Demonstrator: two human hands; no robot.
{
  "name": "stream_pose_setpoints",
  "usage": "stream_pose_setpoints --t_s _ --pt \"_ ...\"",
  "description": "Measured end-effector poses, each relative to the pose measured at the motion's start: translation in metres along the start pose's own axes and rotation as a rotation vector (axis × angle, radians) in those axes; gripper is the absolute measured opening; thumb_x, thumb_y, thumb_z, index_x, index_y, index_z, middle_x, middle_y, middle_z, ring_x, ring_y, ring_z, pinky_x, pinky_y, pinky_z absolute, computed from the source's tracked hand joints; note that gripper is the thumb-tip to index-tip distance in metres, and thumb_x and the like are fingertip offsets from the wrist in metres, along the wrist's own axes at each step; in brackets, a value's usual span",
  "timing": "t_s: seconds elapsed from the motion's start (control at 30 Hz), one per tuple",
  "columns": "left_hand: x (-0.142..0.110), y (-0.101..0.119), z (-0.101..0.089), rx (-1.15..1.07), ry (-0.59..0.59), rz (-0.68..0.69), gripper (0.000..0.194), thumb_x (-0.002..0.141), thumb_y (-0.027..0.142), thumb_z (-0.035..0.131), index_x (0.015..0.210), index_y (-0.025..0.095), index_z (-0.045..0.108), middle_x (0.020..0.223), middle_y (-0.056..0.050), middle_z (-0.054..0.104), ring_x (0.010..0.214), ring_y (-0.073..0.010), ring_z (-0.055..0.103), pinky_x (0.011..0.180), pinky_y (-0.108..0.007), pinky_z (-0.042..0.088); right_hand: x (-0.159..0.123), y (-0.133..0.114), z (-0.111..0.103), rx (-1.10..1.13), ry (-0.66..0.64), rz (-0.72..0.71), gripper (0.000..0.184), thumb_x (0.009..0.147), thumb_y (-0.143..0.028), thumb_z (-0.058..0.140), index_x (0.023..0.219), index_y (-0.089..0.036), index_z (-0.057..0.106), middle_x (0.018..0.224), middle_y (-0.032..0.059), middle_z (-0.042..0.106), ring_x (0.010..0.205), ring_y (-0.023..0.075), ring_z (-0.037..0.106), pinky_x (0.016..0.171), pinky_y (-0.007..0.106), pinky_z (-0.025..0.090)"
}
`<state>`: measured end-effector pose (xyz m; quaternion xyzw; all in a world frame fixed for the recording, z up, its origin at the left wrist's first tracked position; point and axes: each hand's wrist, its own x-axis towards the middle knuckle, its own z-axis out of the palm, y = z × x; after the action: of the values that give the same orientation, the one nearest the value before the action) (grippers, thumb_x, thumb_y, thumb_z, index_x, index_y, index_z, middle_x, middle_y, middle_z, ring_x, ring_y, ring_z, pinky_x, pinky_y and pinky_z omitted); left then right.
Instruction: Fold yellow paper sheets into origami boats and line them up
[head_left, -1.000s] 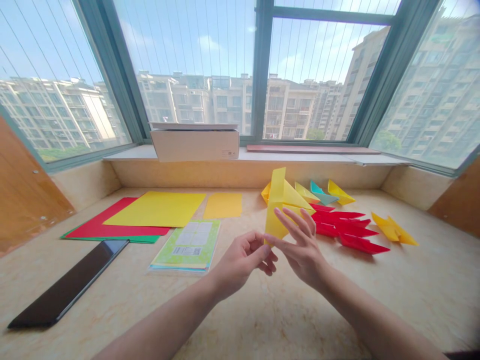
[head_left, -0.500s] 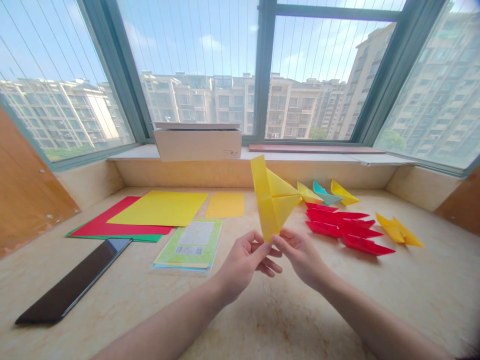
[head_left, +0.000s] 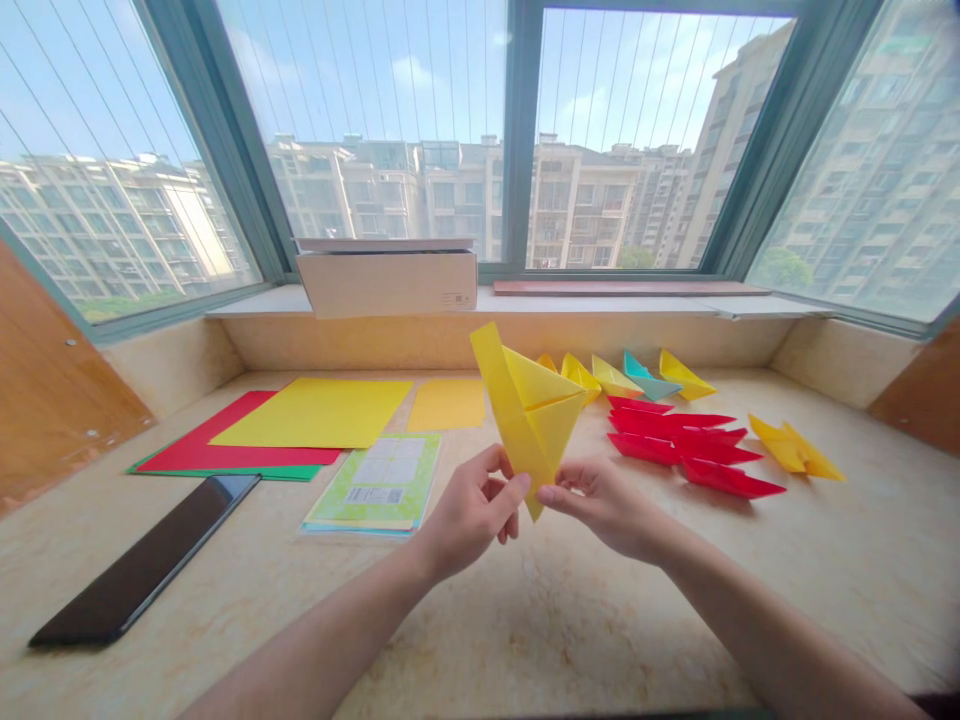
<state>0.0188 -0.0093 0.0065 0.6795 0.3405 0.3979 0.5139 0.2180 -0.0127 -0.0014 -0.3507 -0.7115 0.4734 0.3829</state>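
So, left to right: black device (head_left: 142, 568) lies near left on the ledge (head_left: 247, 610); beyond it are the green sheet (head_left: 292, 474), red sheet (head_left: 202, 435) and yellow sheet (head_left: 315, 412), overlapping. Right of those, paper packet (head_left: 401, 480), with a small amber sheet (head_left: 448, 403) farther back. Left hand (head_left: 476, 510) holds the folded yellow paper (head_left: 551, 430) by its lower left edge, thumb on the face. It's up mid-scene, tilted, point down. Right hand (head_left: 611, 505) is narrow, thumb and finger pinching just above the point. To do this well: light, steady left pinch, layers squared, pressure run along the crease; that thin point probably crumples easily. Farther right, a far row of folded boats (head_left: 615, 378); nearer, red boats (head_left: 731, 480); rightmost, a lone amber boat (head_left: 791, 450).
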Motion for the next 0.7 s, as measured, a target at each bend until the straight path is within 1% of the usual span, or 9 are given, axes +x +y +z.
stream_pose_setpoints --t_s 0.1,0.23,0.33,0.43,0.47,0.53,0.6,0.63,0.7 --pt "0.002 0.000 0.004 -0.108 -0.008 -0.006 0.023 0.092 0.039 0.058 0.095 0.017 0.051 0.056 0.006 0.055 0.040 -0.0085 0.053 0.038 -0.018 0.041 0.001 -0.002 0.003 0.042 -0.006 0.000 0.036 0.091 -0.049 0.060 0.086 -0.015 0.070 0.077 0.0032 0.067 0.071 0.0157 0.059 0.066 0.028 0.046" --pt "0.003 -0.004 0.009 -0.216 0.104 0.013 0.026 0.090 0.041 0.060 0.094 0.017 0.050 0.058 0.006 0.055 0.041 -0.0105 0.057 0.038 -0.019 0.044 0.003 -0.002 0.011 0.103 0.016 0.003 0.035 0.094 -0.048 0.056 0.093 -0.015 0.068 0.081 0.0048 0.069 0.069 0.0142 0.061 0.063 0.026 0.048" --pt "0.004 -0.007 0.011 -0.259 0.160 0.006 0.029 0.087 0.041 0.064 0.089 0.015 0.053 0.058 0.004 0.057 0.041 -0.0114 0.058 0.038 -0.020 0.045 0.003 -0.002 0.018 0.059 0.087 -0.023 0.026 0.093 -0.043 0.060 0.097 -0.017 0.066 0.076 0.0013 0.067 0.066 0.0126 0.058 0.060 0.024 0.046" --pt "0.004 -0.012 0.011 -0.305 0.124 -0.028 0.033 0.084 0.045 0.066 0.076 0.013 0.057 0.050 0.002 0.056 0.038 -0.0111 0.055 0.036 -0.020 0.043 0.001 -0.005 0.023 -0.018 0.156 -0.070 0.023 0.094 -0.039 0.059 0.088 -0.018 0.065 0.070 -0.0014 0.063 0.062 0.0112 0.054 0.057 0.022 0.043" --pt "0.003 -0.014 0.011 -0.315 0.102 -0.051 0.036 0.083 0.047 0.066 0.072 0.013 0.057 0.048 0.002 0.055 0.037 -0.0109 0.054 0.036 -0.020 0.042 0.001 -0.007 0.024 -0.037 0.144 -0.091 0.025 0.096 -0.039 0.056 0.084 -0.018 0.064 0.069 -0.0016 0.062 0.062 0.0113 0.054 0.057 0.022 0.043" --pt "0.002 -0.016 0.012 -0.302 0.061 -0.108 0.044 0.082 0.053 0.064 0.065 0.013 0.056 0.046 0.002 0.052 0.036 -0.0103 0.052 0.035 -0.019 0.041 0.001 -0.012 0.025 -0.065 0.073 -0.139 0.033 0.100 -0.038 0.048 0.078 -0.018 0.063 0.066 -0.0009 0.064 0.063 0.0122 0.057 0.061 0.024 0.043" --pt "0.001 -0.016 0.014 -0.259 0.047 -0.154 0.051 0.083 0.059 0.059 0.060 0.014 0.056 0.045 0.001 0.051 0.036 -0.0099 0.052 0.035 -0.019 0.040 0.000 -0.015 0.027 -0.093 0.033 -0.176 0.039 0.102 -0.037 0.042 0.074 -0.018 0.062 0.065 0.0002 0.066 0.065 0.0130 0.060 0.065 0.025 0.045" --pt "0.000 -0.016 0.016 -0.244 0.050 -0.166 0.054 0.084 0.061 0.056 0.059 0.014 0.056 0.046 0.001 0.051 0.037 -0.0099 0.052 0.035 -0.019 0.039 0.000 -0.016 0.028 -0.105 0.055 -0.182 0.041 0.102 -0.036 0.041 0.072 -0.018 0.061 0.065 0.0004 0.066 0.065 0.0131 0.060 0.066 0.025 0.045" --pt "-0.001 -0.013 0.018 -0.239 0.066 -0.170 0.057 0.086 0.065 0.052 0.061 0.013 0.057 0.049 0.000 0.054 0.037 -0.0103 0.053 0.035 -0.020 0.040 -0.002 -0.014 0.031 -0.142 0.179 -0.174 0.040 0.101 -0.035 0.044 0.069 -0.018 0.060 0.063 0.0003 0.064 0.062 0.0129 0.058 0.062 0.025 0.044"
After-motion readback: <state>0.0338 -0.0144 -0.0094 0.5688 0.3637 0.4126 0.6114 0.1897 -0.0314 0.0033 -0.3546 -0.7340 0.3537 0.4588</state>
